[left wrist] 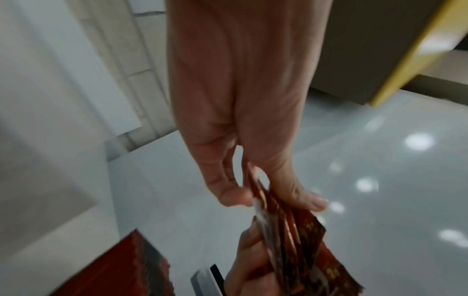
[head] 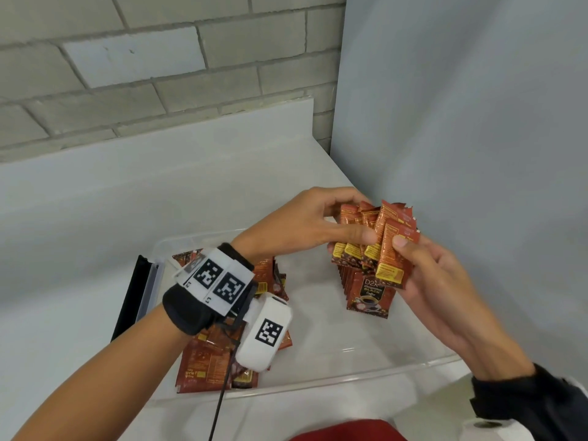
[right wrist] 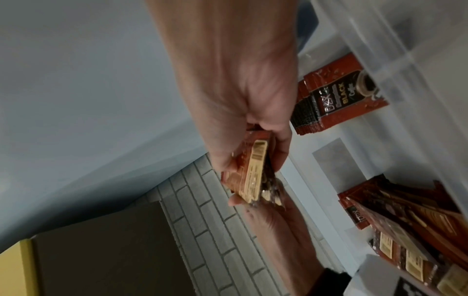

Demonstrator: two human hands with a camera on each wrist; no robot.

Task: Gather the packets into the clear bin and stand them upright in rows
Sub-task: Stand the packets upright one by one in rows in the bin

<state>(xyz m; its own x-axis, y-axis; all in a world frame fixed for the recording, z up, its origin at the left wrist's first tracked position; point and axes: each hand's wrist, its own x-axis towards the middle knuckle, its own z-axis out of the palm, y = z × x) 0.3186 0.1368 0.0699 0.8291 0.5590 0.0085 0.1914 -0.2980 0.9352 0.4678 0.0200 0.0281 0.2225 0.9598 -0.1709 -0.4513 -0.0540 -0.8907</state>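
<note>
Grey brick wall (head: pixel 127 74) at the back, white counter (head: pixel 79 218) below it, and on that counter sits the clear bin (head: pixel 318 385). Far left, a black strip (head: pixel 129 300) leans along the bin's left end. Next, inside the bin's left half, a loose pile (head: pixel 203 364) of red-brown packets lies flat and jumbled, partly hidden under the left forearm with its marker band (head: pixel 219 281) and the white wrist camera (head: pixel 264 334). Moving right, the left hand (head: pixel 305 224) reaches across above the bin, thumb and fingers curled in a pinch on the top of a fanned bunch (head: pixel 378 240) of packets; the left wrist view confirms that pinch, blurred though it is. Below the bunch, in the bin's right half, a row (head: pixel 366 291) of packets stands upright, front one reading "Black Coffee", the others packed close behind it. Further right, the right hand (head: pixel 436 281) cups the same bunch from underneath, thumb pressed on the front packet, fingers wrapped behind. So both hands grip the bunch together, held up over the standing row, not touching the bin floor. Far right, a plain pale wall (head: pixel 477 122), and at the bottom edge something red (head: pixel 346 431).
</note>
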